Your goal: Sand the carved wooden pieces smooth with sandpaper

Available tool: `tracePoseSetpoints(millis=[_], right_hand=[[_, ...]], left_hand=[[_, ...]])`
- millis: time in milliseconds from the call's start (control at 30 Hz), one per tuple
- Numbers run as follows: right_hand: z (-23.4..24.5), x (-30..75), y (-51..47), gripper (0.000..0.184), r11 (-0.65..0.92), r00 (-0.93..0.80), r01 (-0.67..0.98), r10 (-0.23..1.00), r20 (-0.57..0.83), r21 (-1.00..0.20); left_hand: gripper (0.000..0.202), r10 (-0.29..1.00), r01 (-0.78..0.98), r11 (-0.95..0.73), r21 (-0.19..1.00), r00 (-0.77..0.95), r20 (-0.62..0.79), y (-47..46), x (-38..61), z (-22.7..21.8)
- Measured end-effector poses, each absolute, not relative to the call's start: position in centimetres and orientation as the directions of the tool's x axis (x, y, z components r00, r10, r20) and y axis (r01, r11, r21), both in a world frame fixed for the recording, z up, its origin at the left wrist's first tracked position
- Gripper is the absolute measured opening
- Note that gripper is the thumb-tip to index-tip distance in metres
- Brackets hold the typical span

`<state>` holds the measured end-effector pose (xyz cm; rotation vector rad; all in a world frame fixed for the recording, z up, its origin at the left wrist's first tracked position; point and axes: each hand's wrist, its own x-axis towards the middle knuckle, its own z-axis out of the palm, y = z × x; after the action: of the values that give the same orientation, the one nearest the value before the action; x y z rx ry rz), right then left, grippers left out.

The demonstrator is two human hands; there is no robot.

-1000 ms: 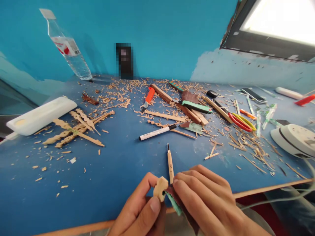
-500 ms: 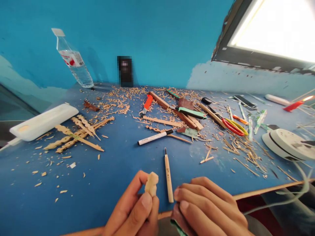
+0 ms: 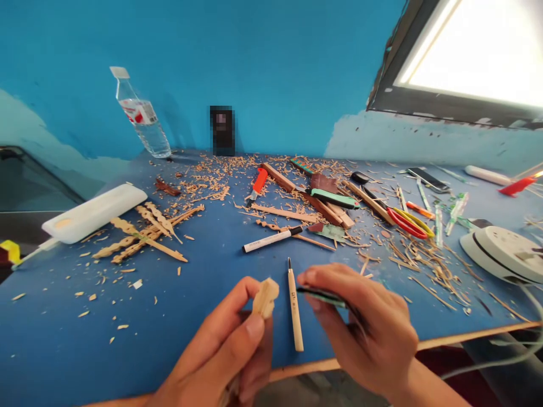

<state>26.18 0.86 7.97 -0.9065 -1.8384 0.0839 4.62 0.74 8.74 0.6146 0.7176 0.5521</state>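
In the head view, my left hand (image 3: 224, 345) pinches a small carved piece of pale wood (image 3: 266, 298) between thumb and fingers, its notched end sticking up. My right hand (image 3: 360, 328) is closed around a thin folded piece of sandpaper (image 3: 324, 295), dark with a greenish side, held apart from the wood. Between the hands a wood-handled carving tool (image 3: 296, 316) lies on the blue table (image 3: 203, 294), its metal tip pointing away from me. A white marker (image 3: 271, 239) with black ends lies just beyond it.
Carved sticks (image 3: 148, 234) lie at left beside a white power bank-like block (image 3: 95, 213). Farther back are a red cutter (image 3: 258, 183), a green-handled knife (image 3: 333, 198), red-yellow scissors (image 3: 409, 222) and wood shavings. A water bottle (image 3: 146, 124) leans left; a white round device (image 3: 503, 254) sits right.
My right hand has lifted and turned, bringing the sandpaper up and forward. My left hand has tilted the wood piece slightly. The whole view has shifted a little.
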Motion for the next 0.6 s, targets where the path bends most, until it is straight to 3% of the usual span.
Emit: tracePoseSetpoints(millis=[67,267,600], right_hand=[[9.2,26.0,1.9,0.027,0.714,-0.19,0.529,0.627,0.756,-0.459],[11.3,25.0,4.2,0.02,0.777,-0.294,0.601,0.434,0.851,-0.188],[13.0,24.2,3.3,0.016,0.738,-0.231,0.671,0.305,0.924,-0.075]], left_hand=[[0.038,0.648,-0.181,0.645,0.742,0.644,-0.406,2.2,5.1,10.1],[0.039,0.702,-0.146,0.529,0.836,0.63,-0.334,3.8,5.1,13.4],[0.041,0.782,-0.207,0.393,0.896,0.588,-0.207,2.6,5.4,15.8]])
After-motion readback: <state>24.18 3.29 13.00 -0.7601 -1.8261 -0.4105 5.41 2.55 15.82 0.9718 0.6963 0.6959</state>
